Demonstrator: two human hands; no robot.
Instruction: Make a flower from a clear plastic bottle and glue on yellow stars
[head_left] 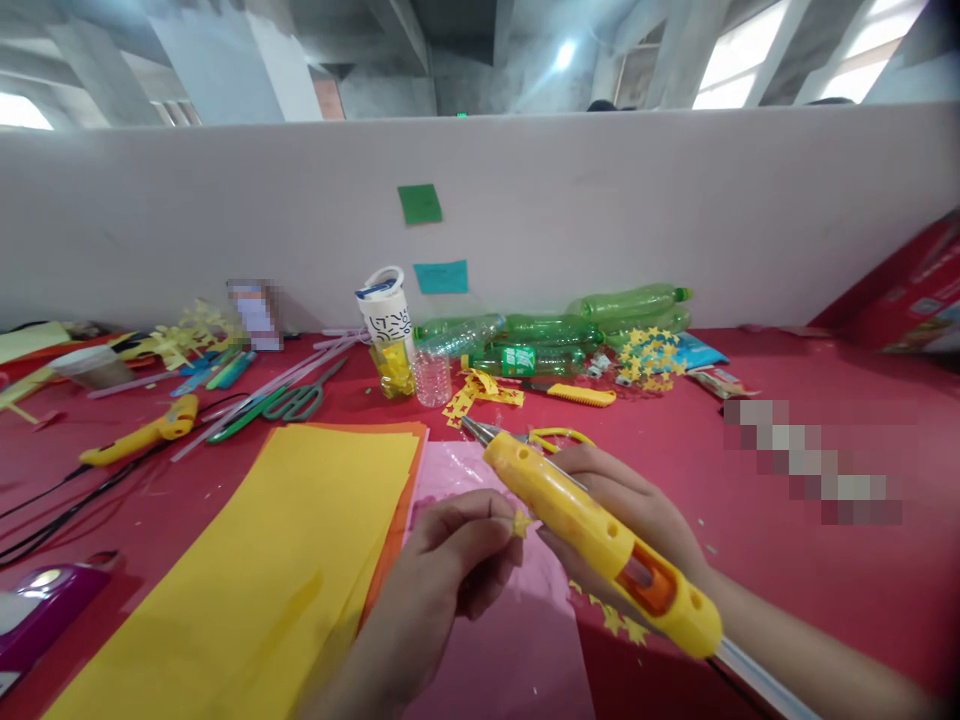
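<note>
My left hand (469, 550) pinches a small yellow star (522, 524) between thumb and fingertips, above a pink sheet (517, 640). Beside it, my right hand (630, 510) is wrapped round a yellow hot glue gun (600, 540). The gun's metal nozzle points up and to the left, past the star, and a clear glue stick (765, 680) sticks out of its back end. Several loose yellow stars (615, 620) lie below the gun, partly hidden by it. Yellow-handled pliers or scissors (562, 437) lie behind the gun, mostly covered.
Yellow and orange paper (247, 560) lies left. Behind are a patterned cup (390, 315), green plastic bottles (555, 330), a yellow cutter (577, 395) and a cluster of stars (651, 360). Another glue gun (142, 432) with black cables and green scissors (255, 410) lie left. A low partition (300, 220) closes the back.
</note>
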